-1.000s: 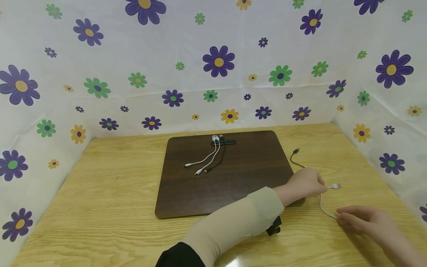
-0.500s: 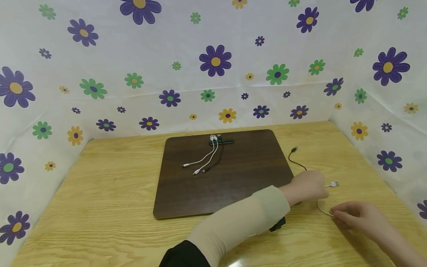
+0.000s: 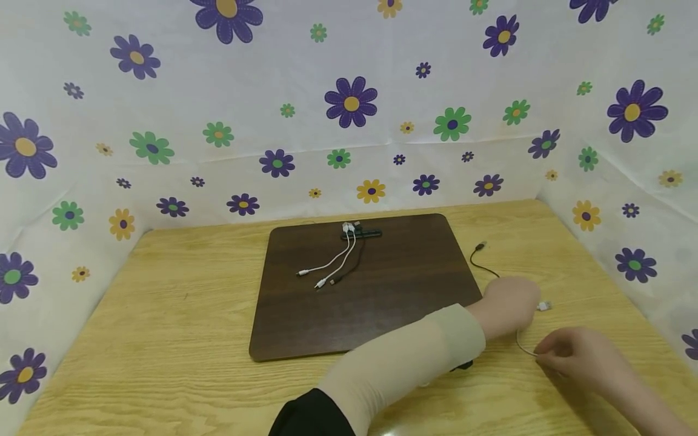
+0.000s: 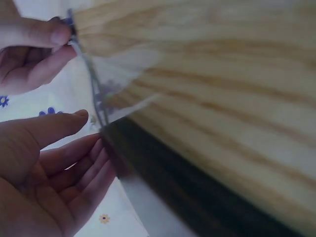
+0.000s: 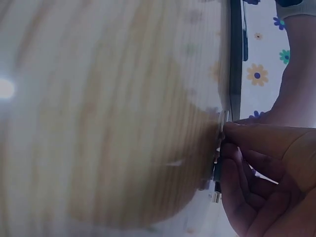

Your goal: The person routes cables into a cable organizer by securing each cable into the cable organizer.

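The right hand (image 3: pixel 579 357), at the lower right of the head view, pinches the white cable (image 3: pixel 521 346) between thumb and fingertips. The left hand (image 3: pixel 511 306) lies above it and to its left; the left wrist view shows its thumb spread from the fingers, the cable running to the forefinger's tip. The left hand hides the cable's middle; a white plug (image 3: pixel 544 306), probably its end, pokes out beyond. The grip likely steadies the thin cord while the left hand guides it along the table (image 3: pixel 163 290).

Left of the hands, a dark board (image 3: pixel 305 321) fills the middle of the frame. Two white cables (image 3: pixel 320 283) and one black cable (image 3: pixel 335 280) fan down on it, their upper ends gathered at one dark strip (image 3: pixel 372 232), perhaps to keep them orderly. One loose black cable (image 3: pixel 475 264) lies right of the board, above the left hand. Cables in view: five, three white and two black.
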A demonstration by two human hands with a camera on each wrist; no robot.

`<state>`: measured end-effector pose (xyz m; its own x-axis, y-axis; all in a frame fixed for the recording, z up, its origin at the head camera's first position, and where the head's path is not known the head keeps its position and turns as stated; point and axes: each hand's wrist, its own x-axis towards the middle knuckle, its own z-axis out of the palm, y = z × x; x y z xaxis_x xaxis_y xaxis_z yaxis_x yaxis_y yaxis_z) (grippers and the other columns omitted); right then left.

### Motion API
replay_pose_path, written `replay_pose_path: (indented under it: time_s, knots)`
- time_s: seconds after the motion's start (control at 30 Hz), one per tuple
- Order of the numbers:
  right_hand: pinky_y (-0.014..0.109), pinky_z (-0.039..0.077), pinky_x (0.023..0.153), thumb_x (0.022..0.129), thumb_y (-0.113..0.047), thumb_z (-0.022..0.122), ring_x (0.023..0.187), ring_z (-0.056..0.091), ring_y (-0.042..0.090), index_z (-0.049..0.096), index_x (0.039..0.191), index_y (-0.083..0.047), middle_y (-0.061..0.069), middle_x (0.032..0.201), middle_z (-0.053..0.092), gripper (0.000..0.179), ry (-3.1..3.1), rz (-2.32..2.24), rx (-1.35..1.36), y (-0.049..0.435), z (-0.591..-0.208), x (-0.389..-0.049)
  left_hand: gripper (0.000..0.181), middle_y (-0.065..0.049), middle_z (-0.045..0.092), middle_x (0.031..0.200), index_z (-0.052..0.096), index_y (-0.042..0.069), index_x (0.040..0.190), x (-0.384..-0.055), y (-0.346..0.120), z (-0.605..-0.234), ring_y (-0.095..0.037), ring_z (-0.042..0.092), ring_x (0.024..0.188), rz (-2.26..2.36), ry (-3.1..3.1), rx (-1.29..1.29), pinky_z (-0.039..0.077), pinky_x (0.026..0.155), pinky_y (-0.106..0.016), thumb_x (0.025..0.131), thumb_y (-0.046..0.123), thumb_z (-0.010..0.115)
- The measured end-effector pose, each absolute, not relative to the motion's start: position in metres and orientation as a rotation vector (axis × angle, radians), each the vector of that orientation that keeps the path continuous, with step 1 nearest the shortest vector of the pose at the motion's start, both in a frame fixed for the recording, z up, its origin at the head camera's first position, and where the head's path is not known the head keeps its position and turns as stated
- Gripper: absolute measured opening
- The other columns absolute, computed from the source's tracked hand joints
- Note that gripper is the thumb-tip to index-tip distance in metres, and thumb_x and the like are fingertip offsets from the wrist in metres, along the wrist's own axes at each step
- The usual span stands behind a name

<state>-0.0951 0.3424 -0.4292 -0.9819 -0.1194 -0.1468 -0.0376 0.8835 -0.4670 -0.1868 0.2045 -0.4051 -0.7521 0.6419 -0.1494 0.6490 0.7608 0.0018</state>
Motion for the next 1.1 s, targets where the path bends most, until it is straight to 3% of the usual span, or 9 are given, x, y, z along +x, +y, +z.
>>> replay_pose_path:
  time_s: [0.1,0.2,0.3,0.43,0.7,0.97,1.1]
  knots:
    - [0.023,0.053,0.066,0.091,-0.017,0.083,0.072,0.063,-0.003,0.080,0.087,-0.016,-0.006,0.084,0.078,0.005,2.901,-0.682,-0.157,0.341,-0.429,-0.096,0.021,0.022,0.065,0.087,0.071,0.037,0.093,-0.184,0.207,-0.410,0.005,0.053,0.071,-0.145,2.858,1.102,0.050,0.059,-0.016,0.109,0.032,0.059]
    - [0.023,0.054,0.067,0.091,-0.016,0.083,0.073,0.064,-0.002,0.078,0.084,-0.018,-0.007,0.083,0.078,0.008,2.904,-0.666,-0.177,0.339,-0.429,-0.096,0.019,0.024,0.069,0.097,0.074,0.044,0.105,-0.181,0.206,-0.413,0.008,0.056,0.079,-0.161,2.864,1.204,0.054,0.067,-0.014,0.110,0.040,0.056]
    - [0.024,0.054,0.067,0.091,-0.017,0.083,0.074,0.064,-0.002,0.077,0.084,-0.019,-0.008,0.084,0.077,0.010,2.908,-0.653,-0.165,0.338,-0.428,-0.096,0.023,0.023,0.065,0.086,0.072,0.042,0.094,-0.179,0.205,-0.415,0.006,0.050,0.071,-0.163,2.865,1.256,0.050,0.060,-0.013,0.110,0.043,0.055]
    - [0.024,0.053,0.067,0.091,-0.018,0.082,0.073,0.061,-0.004,0.077,0.084,-0.019,-0.008,0.083,0.077,0.009,2.913,-0.655,-0.158,0.339,-0.427,-0.096,0.036,0.016,0.052,0.072,0.058,0.033,0.076,-0.177,0.206,-0.415,-0.001,0.040,0.061,-0.198,2.882,1.238,0.043,0.049,-0.017,0.112,0.036,0.055]
    - [0.022,0.051,0.067,0.092,-0.019,0.082,0.072,0.057,-0.007,0.079,0.087,-0.018,-0.008,0.084,0.076,0.006,2.884,-0.673,-0.170,0.339,-0.426,-0.096,0.028,0.019,0.059,0.079,0.061,0.034,0.083,-0.178,0.205,-0.412,0.002,0.048,0.063,-0.259,2.881,1.164,0.049,0.052,-0.018,0.110,0.032,0.058]
    - [0.022,0.050,0.066,0.092,-0.019,0.082,0.071,0.055,-0.006,0.079,0.087,-0.018,-0.009,0.082,0.074,0.005,2.872,-0.652,-0.164,0.339,-0.425,-0.096,0.041,0.010,0.044,0.064,0.052,0.026,0.066,-0.187,0.198,-0.414,-0.007,0.035,0.053,-0.137,2.861,1.034,0.033,0.042,-0.022,0.106,0.027,0.060]
    - [0.023,0.050,0.065,0.090,-0.018,0.083,0.071,0.055,-0.005,0.078,0.085,-0.018,-0.009,0.083,0.073,0.007,2.874,-0.640,-0.158,0.337,-0.424,-0.095,0.040,0.009,0.044,0.061,0.050,0.024,0.065,-0.194,0.192,-0.413,-0.008,0.035,0.051,-0.020,2.825,0.983,0.030,0.041,-0.023,0.102,0.028,0.065]
